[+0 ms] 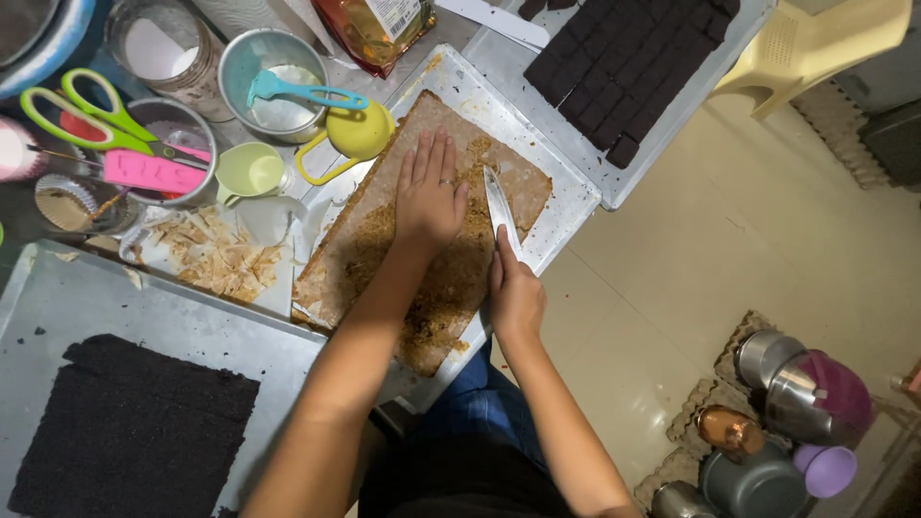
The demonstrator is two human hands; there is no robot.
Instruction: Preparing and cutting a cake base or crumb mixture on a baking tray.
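**A crumbly brown slab under the knife**

The brown slab (384, 240) looks like a thin, flat baked sheet that fills most of a shallow metal tray (566, 201). It probably handles as a light but fragile thing: the surface is matte and pale brown at the far end, while the near half is broken into darker, loose crumbs, so it would likely crack or shed if lifted by an edge. The safest hold seems to be a flat palm pressing down from above, with any lifting done by the tray's rim and not the slab itself.

The left hand (429, 192) lies open and flat on the slab, fingers together and pointing to the far side, a ring on one finger. The right hand (515, 293) is closed around the handle of a knife (500, 211), whose pale blade rests along the slab's right edge, just beside the left hand.

Left of the tray sit a yellow funnel (357, 134), a metal bowl (271, 77) holding a teal spatula (307, 93), green-handled scissors (91, 115) and a sheet strewn with pale shavings (221, 254). A dark slab (134, 427) lies on a near-left tray; cut dark squares (633, 62) fill a far tray on the worktop.
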